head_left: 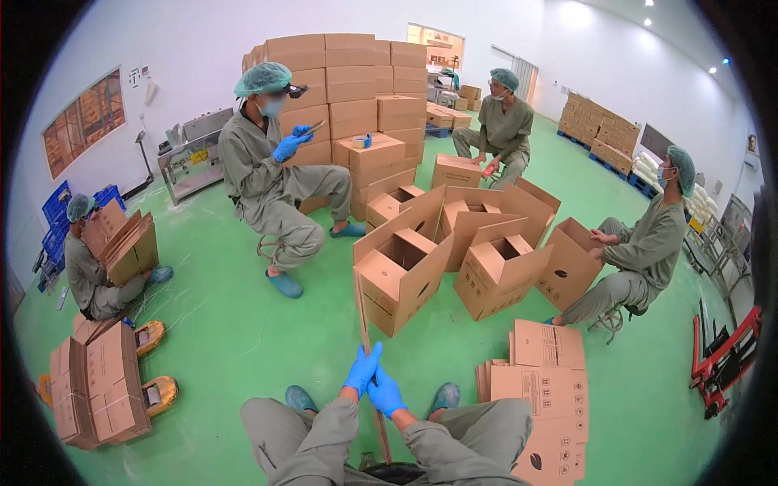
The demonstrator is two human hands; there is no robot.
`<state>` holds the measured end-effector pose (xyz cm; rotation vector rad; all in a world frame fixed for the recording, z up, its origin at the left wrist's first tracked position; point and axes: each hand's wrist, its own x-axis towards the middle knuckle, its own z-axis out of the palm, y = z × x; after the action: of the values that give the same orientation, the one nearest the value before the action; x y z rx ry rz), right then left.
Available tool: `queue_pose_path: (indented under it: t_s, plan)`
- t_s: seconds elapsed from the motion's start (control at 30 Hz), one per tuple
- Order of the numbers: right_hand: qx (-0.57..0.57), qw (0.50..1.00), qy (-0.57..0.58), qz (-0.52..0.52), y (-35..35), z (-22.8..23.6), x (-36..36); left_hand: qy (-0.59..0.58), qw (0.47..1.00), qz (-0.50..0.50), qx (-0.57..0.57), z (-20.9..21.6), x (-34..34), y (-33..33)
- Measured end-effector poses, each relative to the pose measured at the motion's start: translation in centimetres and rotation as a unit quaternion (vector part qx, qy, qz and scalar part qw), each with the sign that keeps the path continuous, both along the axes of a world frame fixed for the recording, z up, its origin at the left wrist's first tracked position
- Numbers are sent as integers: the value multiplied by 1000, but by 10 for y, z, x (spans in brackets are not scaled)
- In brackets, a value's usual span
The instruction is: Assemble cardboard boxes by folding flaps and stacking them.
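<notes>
A flattened cardboard box (pixel 361 312) stands edge-on between my knees, so only a thin brown strip of it shows. My left hand (pixel 362 370), in a blue glove, is closed on its edge. Just below and to the right, my right hand (pixel 386 394), gloved the same way, grips the same cardboard, the two hands nearly touching. The far end of the strip reaches an open carton (pixel 379 285) with raised flaps and smaller boxes inside. Beside my right knee lies a stack of flat cartons (pixel 547 389).
More open cartons (pixel 496 283) stand ahead, before a tall carton stack (pixel 351 85). Co-workers sit at left, ahead and right; one person (pixel 656 251) handles a carton (pixel 570 263). Bundled flat cartons (pixel 113 377) lie on a yellow pallet jack (pixel 160 394); a red jack (pixel 721 364) stands right.
</notes>
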<state>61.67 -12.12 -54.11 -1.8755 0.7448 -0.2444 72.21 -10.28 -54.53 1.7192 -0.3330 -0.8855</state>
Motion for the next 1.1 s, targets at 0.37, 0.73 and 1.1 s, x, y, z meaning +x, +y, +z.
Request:
queue_pose_path:
  t_s: [0.37, 0.73, 1.1]
  plan:
    - [-69, 997, 24, 7, -6, -5, -58, -124, 987, -22, -99, -70, 45, 64]
    - [-170, 940, 97, -279, -164, -19, -64, -476, 840, -215, 149, 10, -68, 159]
    - [-182, 962, 164, -118, -150, -2, -50, -286, 805, -473, 219, 14, -71, 38]
